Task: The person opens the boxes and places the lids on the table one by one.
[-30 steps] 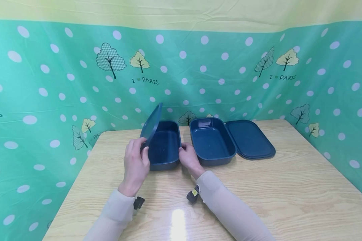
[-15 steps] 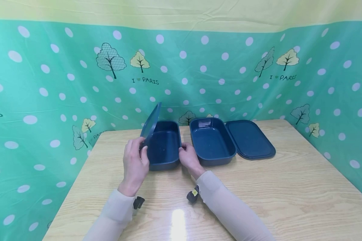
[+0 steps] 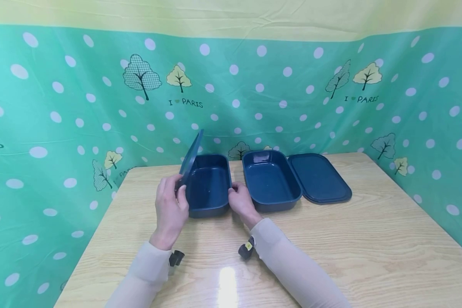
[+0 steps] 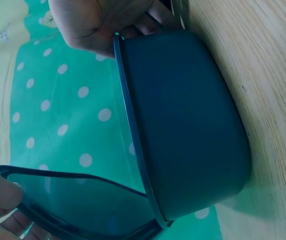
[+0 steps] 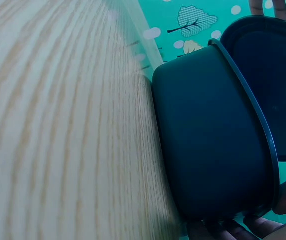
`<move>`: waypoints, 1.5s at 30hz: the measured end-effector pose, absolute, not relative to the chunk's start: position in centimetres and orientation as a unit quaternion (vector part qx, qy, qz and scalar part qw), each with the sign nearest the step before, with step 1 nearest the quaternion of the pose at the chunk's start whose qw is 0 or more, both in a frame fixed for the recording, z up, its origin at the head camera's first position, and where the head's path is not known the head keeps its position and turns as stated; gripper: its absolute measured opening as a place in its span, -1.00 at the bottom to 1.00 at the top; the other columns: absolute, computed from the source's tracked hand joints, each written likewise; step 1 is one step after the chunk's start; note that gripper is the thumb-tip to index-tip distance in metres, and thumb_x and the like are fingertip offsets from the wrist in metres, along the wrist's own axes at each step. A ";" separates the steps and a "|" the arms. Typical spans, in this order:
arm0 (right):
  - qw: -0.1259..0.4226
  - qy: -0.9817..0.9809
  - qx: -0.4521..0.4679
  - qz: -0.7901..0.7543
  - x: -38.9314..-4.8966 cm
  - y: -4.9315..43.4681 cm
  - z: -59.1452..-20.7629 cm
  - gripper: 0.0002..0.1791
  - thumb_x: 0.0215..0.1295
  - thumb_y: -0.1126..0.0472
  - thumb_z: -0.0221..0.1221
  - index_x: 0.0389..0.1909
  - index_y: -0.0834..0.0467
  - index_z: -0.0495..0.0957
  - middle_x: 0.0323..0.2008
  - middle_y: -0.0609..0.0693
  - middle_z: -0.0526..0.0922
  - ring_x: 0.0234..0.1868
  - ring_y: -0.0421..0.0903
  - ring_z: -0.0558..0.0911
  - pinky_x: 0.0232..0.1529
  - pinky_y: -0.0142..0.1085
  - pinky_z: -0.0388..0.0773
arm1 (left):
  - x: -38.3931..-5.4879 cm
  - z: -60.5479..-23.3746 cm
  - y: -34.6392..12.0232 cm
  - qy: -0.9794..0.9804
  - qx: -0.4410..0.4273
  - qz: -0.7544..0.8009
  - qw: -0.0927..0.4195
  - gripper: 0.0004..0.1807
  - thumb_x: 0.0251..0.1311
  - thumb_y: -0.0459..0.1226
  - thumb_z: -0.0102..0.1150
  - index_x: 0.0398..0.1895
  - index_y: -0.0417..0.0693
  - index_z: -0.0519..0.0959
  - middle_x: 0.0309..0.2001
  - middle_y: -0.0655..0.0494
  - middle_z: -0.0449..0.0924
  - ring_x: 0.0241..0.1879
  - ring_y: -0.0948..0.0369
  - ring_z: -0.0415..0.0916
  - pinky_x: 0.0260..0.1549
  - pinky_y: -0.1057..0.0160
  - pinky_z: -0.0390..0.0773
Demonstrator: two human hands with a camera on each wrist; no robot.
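My left hand pinches a dark blue lid by its near edge. Steeply tilted, the lid stands along the left side of a dark blue food container, which has no contents in view. In the left wrist view the lid's edge meets or nearly meets the container's rim. With thumb and fingers, my right hand grips the right wall of that same container near its front corner. The right wrist view has the container wall up close, with the lid leaning beyond it.
A second open blue container stands just right of my right hand. Its matching lid lies flat against its right side. The wooden table ends at a green dotted curtain behind and on both sides.
My left hand has shifted slightly left, and the lid has swung up and leftward, uncovering more of the left container. My right hand and both containers have stayed put.
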State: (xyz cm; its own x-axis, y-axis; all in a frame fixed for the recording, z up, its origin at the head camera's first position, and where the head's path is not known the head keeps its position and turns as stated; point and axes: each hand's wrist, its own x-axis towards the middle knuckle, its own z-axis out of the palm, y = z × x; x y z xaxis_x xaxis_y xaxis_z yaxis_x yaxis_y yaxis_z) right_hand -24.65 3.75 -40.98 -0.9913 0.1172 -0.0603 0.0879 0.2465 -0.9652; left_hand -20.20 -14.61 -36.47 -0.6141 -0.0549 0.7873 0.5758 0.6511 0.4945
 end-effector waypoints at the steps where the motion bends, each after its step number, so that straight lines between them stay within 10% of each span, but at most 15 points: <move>1: 0.012 -0.790 -0.065 0.610 -24.7 3.8 -41.0 -0.62 0.42 0.27 -0.08 0.18 0.34 0.38 0.12 0.21 0.47 0.16 0.07 0.43 0.20 -0.04 0.36 | -20.2 -36.5 -14.6 -0.810 -0.160 -0.387 0.410 -0.76 0.17 -0.55 0.08 -0.07 -0.35 0.48 -0.23 -0.19 0.46 -0.20 -0.06 0.41 -0.24 0.06 0.41; 45: 0.013 -0.792 -0.063 0.608 -24.7 3.7 -41.1 -0.61 0.41 0.28 -0.08 0.19 0.35 0.39 0.10 0.21 0.47 0.12 0.06 0.43 0.18 -0.04 0.37 | -20.5 -36.1 -15.6 -0.787 -0.103 -0.445 0.415 -0.75 0.16 -0.57 0.05 -0.07 -0.37 0.47 -0.23 -0.19 0.45 -0.23 0.03 0.42 -0.35 0.31 0.38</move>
State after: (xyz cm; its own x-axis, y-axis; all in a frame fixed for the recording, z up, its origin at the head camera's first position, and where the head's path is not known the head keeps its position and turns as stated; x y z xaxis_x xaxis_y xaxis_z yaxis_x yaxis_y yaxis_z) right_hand -24.73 3.73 -41.09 -0.9917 0.1156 -0.0557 0.0837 0.2537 -0.9637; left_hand -20.48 -15.61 -36.14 -0.6347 -0.2057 0.7449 0.5316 0.5834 0.6140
